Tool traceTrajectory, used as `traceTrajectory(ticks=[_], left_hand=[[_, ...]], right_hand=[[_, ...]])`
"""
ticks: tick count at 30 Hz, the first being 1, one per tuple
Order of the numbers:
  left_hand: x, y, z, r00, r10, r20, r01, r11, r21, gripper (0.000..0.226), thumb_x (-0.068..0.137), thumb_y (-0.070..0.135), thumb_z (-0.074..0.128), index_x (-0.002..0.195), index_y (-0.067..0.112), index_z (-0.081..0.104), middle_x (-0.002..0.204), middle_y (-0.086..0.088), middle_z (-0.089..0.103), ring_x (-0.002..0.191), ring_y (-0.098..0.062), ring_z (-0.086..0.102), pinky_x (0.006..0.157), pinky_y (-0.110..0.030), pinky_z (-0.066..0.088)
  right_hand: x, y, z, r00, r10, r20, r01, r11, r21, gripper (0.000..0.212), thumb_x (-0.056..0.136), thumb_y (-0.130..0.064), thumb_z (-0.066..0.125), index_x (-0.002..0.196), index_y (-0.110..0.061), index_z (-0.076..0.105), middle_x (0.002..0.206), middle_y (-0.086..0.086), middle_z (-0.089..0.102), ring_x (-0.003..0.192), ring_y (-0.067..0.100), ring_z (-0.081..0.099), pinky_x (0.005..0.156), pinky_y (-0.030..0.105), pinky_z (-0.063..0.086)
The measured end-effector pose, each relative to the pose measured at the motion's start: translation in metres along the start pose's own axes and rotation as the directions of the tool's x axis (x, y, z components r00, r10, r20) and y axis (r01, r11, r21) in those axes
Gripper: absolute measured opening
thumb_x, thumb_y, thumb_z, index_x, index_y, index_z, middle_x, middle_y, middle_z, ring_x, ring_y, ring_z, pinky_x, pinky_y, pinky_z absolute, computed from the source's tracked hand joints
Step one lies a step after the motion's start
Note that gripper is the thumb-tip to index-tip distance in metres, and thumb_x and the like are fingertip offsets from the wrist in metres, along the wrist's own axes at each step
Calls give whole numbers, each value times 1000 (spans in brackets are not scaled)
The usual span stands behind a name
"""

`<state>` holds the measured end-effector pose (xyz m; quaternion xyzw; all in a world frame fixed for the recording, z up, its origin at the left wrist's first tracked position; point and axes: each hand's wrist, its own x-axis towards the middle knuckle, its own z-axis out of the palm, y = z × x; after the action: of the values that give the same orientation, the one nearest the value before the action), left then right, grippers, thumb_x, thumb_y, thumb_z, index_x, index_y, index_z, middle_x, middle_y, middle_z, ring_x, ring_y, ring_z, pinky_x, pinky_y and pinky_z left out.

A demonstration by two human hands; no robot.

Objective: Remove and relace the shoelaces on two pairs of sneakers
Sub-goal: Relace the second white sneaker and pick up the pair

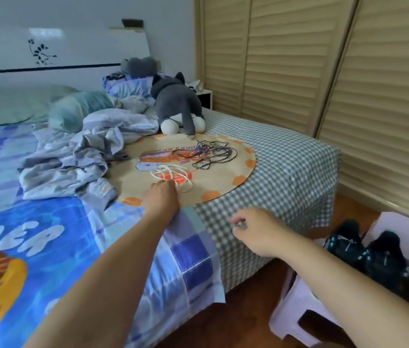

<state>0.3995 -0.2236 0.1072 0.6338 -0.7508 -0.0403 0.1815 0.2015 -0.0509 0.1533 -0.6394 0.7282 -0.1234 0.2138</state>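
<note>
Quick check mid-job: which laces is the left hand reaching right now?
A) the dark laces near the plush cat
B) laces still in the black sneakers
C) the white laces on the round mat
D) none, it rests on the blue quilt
C: the left hand is at the white laces on the round mat; the dark laces lie untouched farther back.

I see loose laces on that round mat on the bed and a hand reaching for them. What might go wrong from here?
1. The left hand is at the white laces, which lie in loose loops; pulling one strand may knot them.
2. The dark laces lie in a tangled heap close by on the same round mat, so the two sets could get mixed.
3. The mat sits near the bed's edge; a dragged lace could slip to the floor.
</note>
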Motion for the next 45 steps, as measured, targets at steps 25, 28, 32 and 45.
traceTrajectory(ticks=[25, 28, 32, 45], left_hand=[[-206, 376, 20, 827, 536, 167, -298, 671, -679, 25, 95, 13, 53, 106, 6, 74, 109, -24, 71, 108, -40, 65, 88, -40, 50], [-219, 400, 18, 885, 430, 181, -121, 585, -802, 40, 86, 10, 49, 121, 14, 68, 122, -20, 68, 115, -38, 63, 102, -46, 50], [-239, 427, 6, 807, 546, 223, -60, 452, -890, 28, 81, 19, 51, 85, 26, 78, 71, -3, 69, 68, -25, 64, 69, -39, 57], [-351, 475, 46, -164, 773, 613, -39, 615, -787, 36, 105, 34, 50, 80, 15, 68, 59, 0, 31, 50, -15, 25, 47, -26, 19]], right_hand=[[-456, 253, -101, 591, 738, -325, -413, 623, 665, 20, 99, -24, 63, 83, -18, 73, 58, -5, 34, 48, 8, 28, 44, 24, 17], [-478, 273, -97, 536, 765, -358, -133, 495, 858, 23, 104, -11, 49, 118, -7, 68, 59, -2, 31, 51, 12, 22, 50, 30, 12], [-479, 291, -90, 535, 756, -377, 184, 331, 925, 22, 102, -6, 47, 117, -8, 63, 67, 4, 39, 47, 11, 24, 44, 24, 18], [-413, 329, -73, 780, 623, -54, 136, -84, 987, 13, 98, -13, 55, 102, -4, 64, 68, 1, 52, 45, 3, 43, 40, 14, 36]])
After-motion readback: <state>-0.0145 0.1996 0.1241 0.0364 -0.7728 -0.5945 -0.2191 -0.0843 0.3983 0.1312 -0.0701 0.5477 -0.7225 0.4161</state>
